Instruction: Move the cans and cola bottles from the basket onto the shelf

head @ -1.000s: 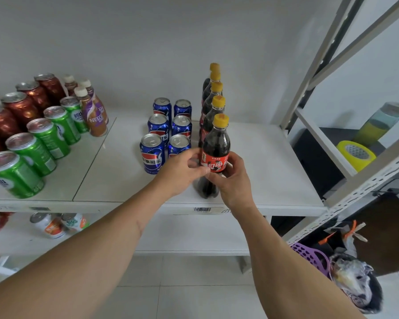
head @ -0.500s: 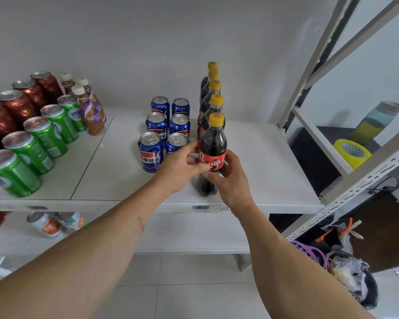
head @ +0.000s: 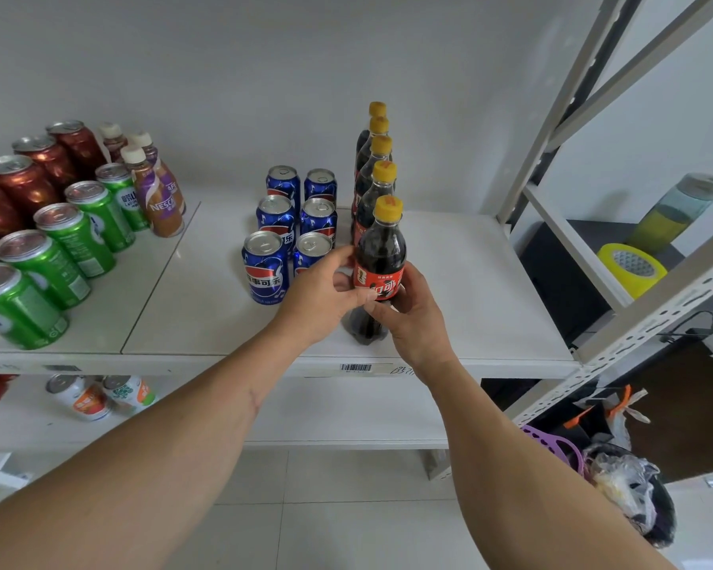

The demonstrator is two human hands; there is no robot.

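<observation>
A cola bottle with a yellow cap and red label stands upright at the front of a row of several cola bottles on the white shelf. My left hand grips it from the left at label height, and my right hand grips it from the right and front. Several blue cola cans stand in two columns just left of the bottles. A purple basket shows at the lower right, on the floor beside the shelf frame.
Green cans, red cans and coffee bottles fill the shelf's left part. More cans lie on the lower shelf. The metal upright bounds the shelf on the right, with yellow tape and a bin with a plastic bag beyond.
Both hands stay round the front cola bottle, which stands a little further back towards the row. The left fingers have shifted slightly on the label.
</observation>
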